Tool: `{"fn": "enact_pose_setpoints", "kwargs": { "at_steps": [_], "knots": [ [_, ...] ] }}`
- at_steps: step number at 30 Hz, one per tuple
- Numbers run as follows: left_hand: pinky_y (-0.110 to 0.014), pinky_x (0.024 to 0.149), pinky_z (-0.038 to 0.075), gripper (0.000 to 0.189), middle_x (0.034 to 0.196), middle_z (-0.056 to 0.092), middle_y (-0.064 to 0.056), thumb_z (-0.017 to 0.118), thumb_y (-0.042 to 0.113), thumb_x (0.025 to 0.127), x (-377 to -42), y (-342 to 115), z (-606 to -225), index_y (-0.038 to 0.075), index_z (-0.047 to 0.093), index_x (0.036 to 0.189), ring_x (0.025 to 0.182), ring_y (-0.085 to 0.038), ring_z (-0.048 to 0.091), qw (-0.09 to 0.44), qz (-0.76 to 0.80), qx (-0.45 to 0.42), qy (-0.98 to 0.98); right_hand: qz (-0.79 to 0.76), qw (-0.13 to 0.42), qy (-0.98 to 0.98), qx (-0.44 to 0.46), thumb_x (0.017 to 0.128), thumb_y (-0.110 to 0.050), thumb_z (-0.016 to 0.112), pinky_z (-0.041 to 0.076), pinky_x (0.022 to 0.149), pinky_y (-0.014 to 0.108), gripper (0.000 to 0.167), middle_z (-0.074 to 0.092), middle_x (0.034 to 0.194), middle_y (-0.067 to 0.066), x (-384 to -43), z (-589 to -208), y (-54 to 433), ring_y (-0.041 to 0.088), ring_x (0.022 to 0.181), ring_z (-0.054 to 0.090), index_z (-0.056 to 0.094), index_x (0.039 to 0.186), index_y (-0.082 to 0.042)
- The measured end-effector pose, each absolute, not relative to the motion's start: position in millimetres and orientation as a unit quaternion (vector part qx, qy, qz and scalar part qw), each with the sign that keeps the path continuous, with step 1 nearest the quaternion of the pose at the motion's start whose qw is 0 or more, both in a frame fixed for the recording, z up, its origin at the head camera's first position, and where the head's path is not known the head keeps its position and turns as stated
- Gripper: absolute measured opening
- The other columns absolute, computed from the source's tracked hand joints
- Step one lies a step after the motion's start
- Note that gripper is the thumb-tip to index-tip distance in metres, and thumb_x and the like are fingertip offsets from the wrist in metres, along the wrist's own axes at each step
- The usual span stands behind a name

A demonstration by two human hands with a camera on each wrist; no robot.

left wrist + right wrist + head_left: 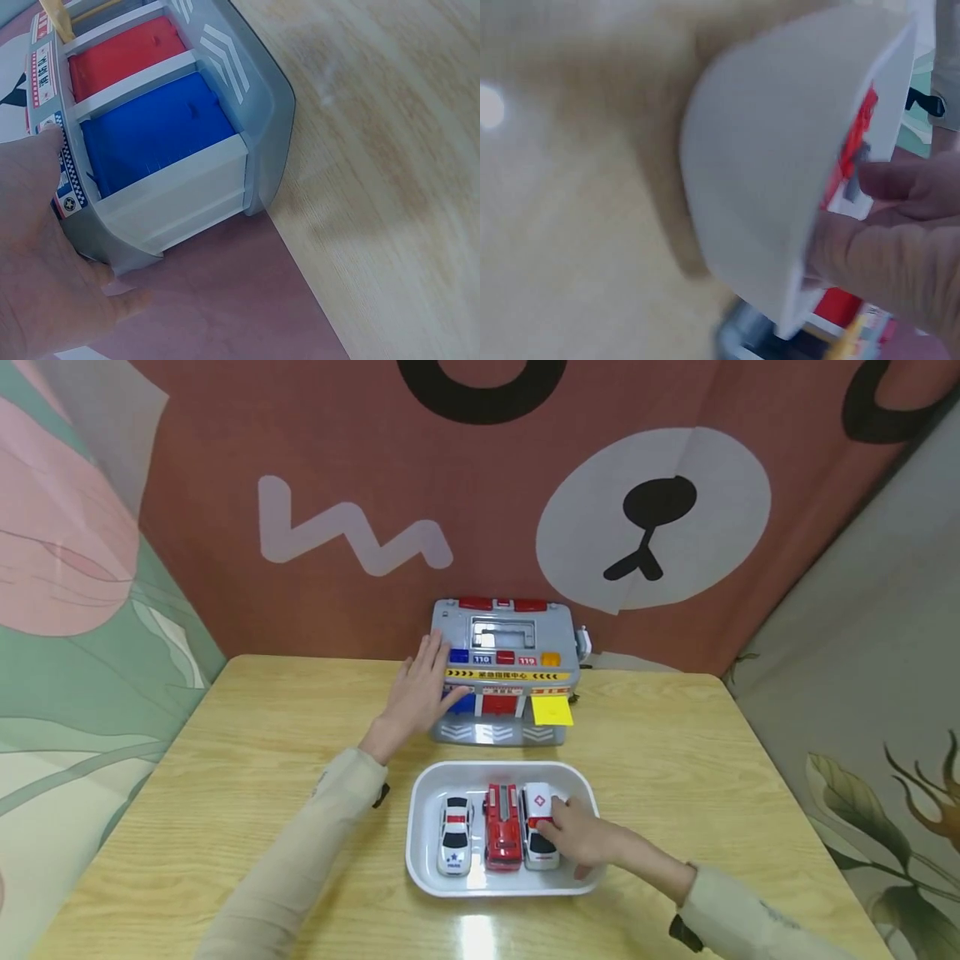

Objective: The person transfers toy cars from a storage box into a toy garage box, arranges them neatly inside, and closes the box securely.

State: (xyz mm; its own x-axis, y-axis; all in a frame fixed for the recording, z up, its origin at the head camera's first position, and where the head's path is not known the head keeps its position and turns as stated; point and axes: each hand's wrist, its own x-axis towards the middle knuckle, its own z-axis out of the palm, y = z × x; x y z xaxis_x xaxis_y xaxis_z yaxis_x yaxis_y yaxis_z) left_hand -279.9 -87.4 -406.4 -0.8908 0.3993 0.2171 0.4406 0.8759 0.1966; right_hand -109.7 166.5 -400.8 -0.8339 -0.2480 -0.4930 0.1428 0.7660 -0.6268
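Observation:
A grey toy emergency garage [517,674] stands at the back of the table. My left hand [416,689] rests along its left side, fingers straight, thumb over the front edge. In the left wrist view the garage's blue door [157,135] and red door [127,56] are down; the yellow door [552,710] sticks out in the head view. Inside a white tray [495,892], my right hand [588,837] grips a toy ambulance [542,853] by thumb and fingers. Beside it lie a red toy fire truck [503,847] and a white toy police car [454,839].
The tray sits just in front of the garage on the wooden table [300,718]. A patterned curtain [360,610] hangs right behind the table's far edge. A grey handle-like part [583,643] juts from the garage's right side.

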Motion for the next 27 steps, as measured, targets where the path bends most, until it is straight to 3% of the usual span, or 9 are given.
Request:
{"fn": "enact_pose_setpoints", "kwargs": {
  "at_steps": [2, 6, 11, 14, 21, 27],
  "knots": [
    [-0.057, 0.111, 0.022, 0.085, 0.161, -0.004, -0.014, 0.039, 0.06, 0.096, -280, -88, -406, 0.004, 0.012, 0.154, 0.146, -0.031, -0.003, 0.083, -0.125, -0.216, -0.965, -0.363, 0.287, 0.886, -0.008, 0.1, -0.014, 0.05, 0.055, 0.046, 0.038, 0.026, 0.039, 0.1, 0.023, -108, -403, 165, 0.033, 0.076, 0.053, 0.049, 0.11, 0.01],
    [-0.057, 0.112, 0.02, 0.085, 0.161, -0.004, -0.014, 0.04, 0.06, 0.096, -279, -89, -406, 0.003, 0.013, 0.154, 0.146, -0.031, -0.002, 0.086, -0.132, -0.213, -0.964, -0.365, 0.283, 0.886, 0.027, 0.099, -0.017, 0.053, 0.056, 0.058, 0.038, 0.027, 0.049, 0.093, 0.019, -108, -407, 163, 0.028, 0.078, 0.056, 0.055, 0.105, 0.01],
    [-0.057, 0.111, 0.022, 0.085, 0.161, -0.002, -0.015, 0.041, 0.059, 0.096, -278, -91, -408, 0.002, 0.014, 0.154, 0.146, -0.034, 0.001, 0.093, -0.133, -0.213, -0.963, -0.403, 0.305, 0.861, 0.066, 0.1, -0.016, 0.049, 0.053, 0.082, 0.043, 0.04, 0.06, 0.101, 0.02, -109, -408, 160, 0.027, 0.093, 0.061, 0.049, 0.123, 0.017],
    [-0.057, 0.111, 0.023, 0.084, 0.161, -0.002, -0.015, 0.041, 0.058, 0.097, -278, -90, -409, 0.002, 0.015, 0.153, 0.146, -0.033, 0.0, 0.096, -0.135, -0.217, -0.962, -0.446, 0.306, 0.836, 0.098, 0.101, -0.014, 0.045, 0.049, 0.09, 0.047, 0.04, 0.06, 0.106, 0.022, -108, -410, 159, 0.03, 0.1, 0.059, 0.045, 0.125, 0.019],
    [-0.055, 0.112, 0.021, 0.083, 0.161, -0.002, -0.016, 0.042, 0.057, 0.097, -278, -87, -411, 0.002, 0.016, 0.153, 0.146, -0.032, -0.001, 0.094, -0.135, -0.23, -0.959, -0.544, 0.291, 0.775, 0.134, 0.101, -0.008, 0.042, 0.047, 0.092, 0.047, 0.025, 0.058, 0.098, 0.023, -102, -420, 157, 0.028, 0.094, 0.059, 0.043, 0.108, 0.017],
    [-0.055, 0.112, 0.021, 0.083, 0.161, -0.002, -0.016, 0.042, 0.056, 0.097, -280, -88, -410, 0.001, 0.016, 0.153, 0.146, -0.032, 0.0, 0.098, -0.14, -0.228, -0.959, -0.601, 0.291, 0.728, 0.152, 0.1, -0.005, 0.043, 0.048, 0.092, 0.047, 0.02, 0.056, 0.098, 0.024, -106, -423, 159, 0.027, 0.092, 0.059, 0.039, 0.107, 0.013]
  ]
}}
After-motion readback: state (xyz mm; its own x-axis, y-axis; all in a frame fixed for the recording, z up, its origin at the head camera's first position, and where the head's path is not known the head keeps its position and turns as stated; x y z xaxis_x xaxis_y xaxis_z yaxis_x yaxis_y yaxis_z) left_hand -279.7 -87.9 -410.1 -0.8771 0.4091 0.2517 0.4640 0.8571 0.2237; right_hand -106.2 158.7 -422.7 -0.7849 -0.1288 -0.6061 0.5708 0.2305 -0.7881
